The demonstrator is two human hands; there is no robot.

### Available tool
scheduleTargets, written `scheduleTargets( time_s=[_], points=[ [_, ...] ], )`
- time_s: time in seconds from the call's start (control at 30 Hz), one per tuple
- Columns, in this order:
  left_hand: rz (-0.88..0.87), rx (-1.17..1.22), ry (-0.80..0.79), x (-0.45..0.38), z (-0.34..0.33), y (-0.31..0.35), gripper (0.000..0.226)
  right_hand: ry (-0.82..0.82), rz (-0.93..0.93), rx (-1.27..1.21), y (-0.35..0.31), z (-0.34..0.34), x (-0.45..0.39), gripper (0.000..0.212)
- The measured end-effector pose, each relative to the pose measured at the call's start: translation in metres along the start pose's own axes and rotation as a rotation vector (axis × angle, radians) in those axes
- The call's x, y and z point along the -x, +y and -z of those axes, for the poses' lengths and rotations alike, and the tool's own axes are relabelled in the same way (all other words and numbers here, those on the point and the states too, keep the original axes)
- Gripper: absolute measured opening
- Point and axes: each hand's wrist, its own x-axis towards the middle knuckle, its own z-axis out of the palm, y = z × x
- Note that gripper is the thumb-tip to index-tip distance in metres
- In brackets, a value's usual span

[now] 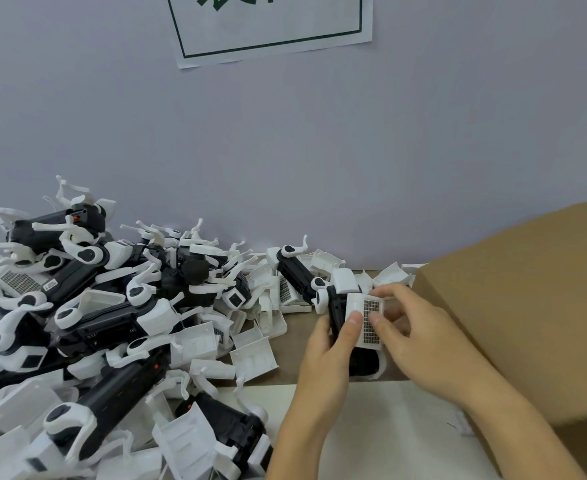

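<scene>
A black toy body (338,311) with white joints is held upright in front of me, above the table. My left hand (325,355) grips it from the left, its thumb pressing on a white cover piece (365,320) with a dark grille. My right hand (413,337) pinches that cover piece from the right, with fingers on its top and side edges. The lower part of the black body is hidden behind my hands.
A big pile of black-and-white toy bodies (87,306) and loose white covers (254,356) fills the left side of the table. A brown cardboard box (527,306) stands at the right. A grey wall (285,150) with a paper sign (271,26) is behind.
</scene>
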Motion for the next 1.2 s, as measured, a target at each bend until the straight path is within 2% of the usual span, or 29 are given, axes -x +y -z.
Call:
scheduleTargets(
  time_s=[0.17, 0.37, 0.47, 0.63, 0.83, 0.97, 1.1, 1.2],
  points=[
    [0.014, -0.024, 0.048, -0.002, 0.002, -0.003, 0.027, 0.026, 0.002, -0.016, -0.003, -0.013, 0.001, 0.029],
    [0.159, 0.078, 0.092, -0.008, 0.002, -0.013, 0.046, 0.122, -0.01, 0.036, -0.002, -0.022, 0.0, 0.037],
    [0.183, 0.071, 0.022, -0.01, 0.002, -0.016, 0.055, 0.155, -0.056, 0.09, -0.003, -0.023, -0.001, 0.04],
    [0.109, 0.01, -0.025, -0.011, 0.001, -0.022, 0.052, 0.287, -0.064, 0.131, -0.011, -0.03, -0.001, 0.028],
    [0.084, -0.001, -0.068, -0.015, 0.004, -0.027, 0.055, 0.269, -0.095, 0.142, -0.013, -0.036, 0.003, 0.034],
    [0.066, -0.002, -0.026, -0.015, 0.005, -0.026, 0.056, 0.354, -0.059, 0.133, -0.017, -0.041, 0.005, 0.025],
    [0.03, 0.037, 0.011, -0.012, 0.003, -0.018, 0.057, 0.3, -0.008, 0.151, -0.018, -0.039, 0.005, 0.023],
    [0.005, 0.031, 0.033, -0.012, 0.005, -0.018, 0.045, 0.317, 0.024, 0.177, -0.019, -0.042, 0.006, 0.023]
  ],
)
